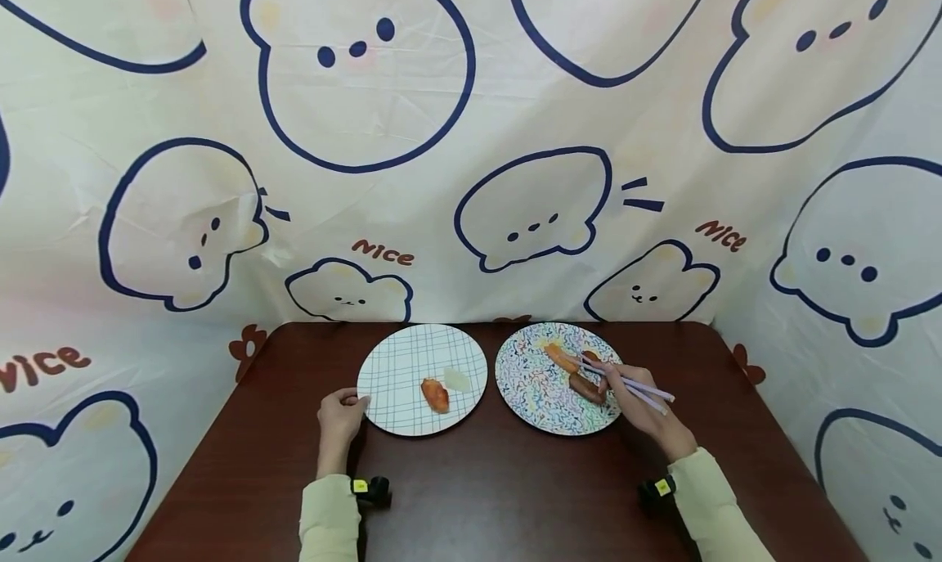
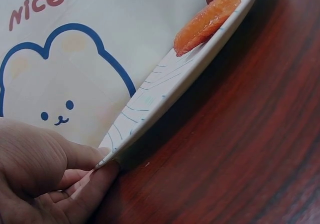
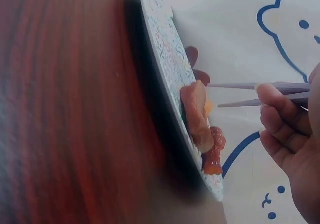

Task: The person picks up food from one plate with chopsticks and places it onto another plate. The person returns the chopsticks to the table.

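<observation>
My left hand (image 1: 342,419) pinches the left rim of a white plate (image 1: 393,357) with a thin blue-green grid, thumb on top and fingers beneath. On that plate lie a glossy orange-brown food piece (image 1: 435,396) and a pale green, translucent slice (image 1: 457,379). In my right hand (image 1: 642,398) is a pair of pale lilac chopsticks (image 1: 639,384), held over a speckled multicoloured plate (image 1: 530,382). This plate carries a yellow-orange long piece (image 1: 562,358), a brown sausage-like piece (image 1: 586,388) and a reddish-brown piece (image 1: 591,356). The chopstick tips (image 3: 220,105) stand apart near the yellow-orange piece; contact is unclear.
Both plates stand side by side at the back of a dark brown wooden table (image 1: 471,496), with a narrow gap between them. A cream cloth (image 1: 427,210) printed with blue-outlined bears hangs behind and along both sides. Each wrist wears a small black camera (image 1: 374,491).
</observation>
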Demonstrator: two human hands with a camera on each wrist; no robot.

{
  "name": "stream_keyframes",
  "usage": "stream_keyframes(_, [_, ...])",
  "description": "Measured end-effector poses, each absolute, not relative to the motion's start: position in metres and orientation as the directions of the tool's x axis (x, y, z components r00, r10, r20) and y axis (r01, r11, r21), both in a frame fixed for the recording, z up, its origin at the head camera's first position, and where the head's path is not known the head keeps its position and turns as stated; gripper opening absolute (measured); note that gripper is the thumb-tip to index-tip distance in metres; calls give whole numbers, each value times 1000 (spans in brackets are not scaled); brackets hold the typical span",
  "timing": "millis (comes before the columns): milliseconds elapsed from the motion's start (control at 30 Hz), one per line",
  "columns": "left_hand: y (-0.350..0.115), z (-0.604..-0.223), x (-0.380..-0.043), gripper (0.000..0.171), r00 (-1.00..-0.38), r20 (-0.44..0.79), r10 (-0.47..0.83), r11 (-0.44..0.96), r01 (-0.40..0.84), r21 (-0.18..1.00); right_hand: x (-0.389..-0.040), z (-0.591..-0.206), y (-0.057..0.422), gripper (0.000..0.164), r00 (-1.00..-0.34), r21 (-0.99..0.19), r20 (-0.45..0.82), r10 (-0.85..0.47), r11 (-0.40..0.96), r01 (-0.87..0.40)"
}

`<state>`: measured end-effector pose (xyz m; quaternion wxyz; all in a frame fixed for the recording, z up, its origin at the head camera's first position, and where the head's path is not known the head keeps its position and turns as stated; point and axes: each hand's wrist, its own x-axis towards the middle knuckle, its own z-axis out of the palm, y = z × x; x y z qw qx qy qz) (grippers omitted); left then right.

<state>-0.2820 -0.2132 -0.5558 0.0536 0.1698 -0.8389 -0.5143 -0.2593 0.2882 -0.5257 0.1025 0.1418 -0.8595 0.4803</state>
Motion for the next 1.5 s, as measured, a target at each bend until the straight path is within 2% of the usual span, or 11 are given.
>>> stream_keyframes(267, [-216, -557, -280, 38, -934, -94, -345, 415, -241, 877, -262, -512, 289, 43, -969, -871, 186, -164, 429, -240])
stream_keyframes(500, [-215, -557, -283, 38, -936, -93, -340, 406, -235, 883, -265, -518, 291, 44, -980, -869, 148, -129, 456, -191])
stream_keyframes(600, [-215, -556, -282, 37, -933, -102, -346, 408, -247, 879, -266, -522, 289, 43, -971, -828, 169, -169, 510, -233])
stream_keyframes(800, [-216, -556, -282, 38, -937, -83, -339, 418, -229, 879, -265, -522, 277, 26, -908, -653, 269, -322, 632, -418])
stream_keyframes(967, [-214, -555, -283, 38, -938, -91, -336, 418, -235, 877, -265, -523, 276, 26, -882, -612, 320, -346, 635, -472])
stream_keyframes(1133, [-213, -556, -282, 38, -937, -91, -338, 420, -237, 876, -266, -527, 284, 36, -889, -740, 368, -273, 493, -458])
stream_keyframes(1233, [-214, -556, -282, 38, -938, -100, -331, 416, -240, 877, -267, -529, 290, 39, -919, -813, 323, -227, 430, -392])
stream_keyframes(1500, [-214, -556, -281, 39, -938, -95, -334, 411, -235, 881, -277, -529, 300, 44, -952, -844, 184, -243, 458, -280])
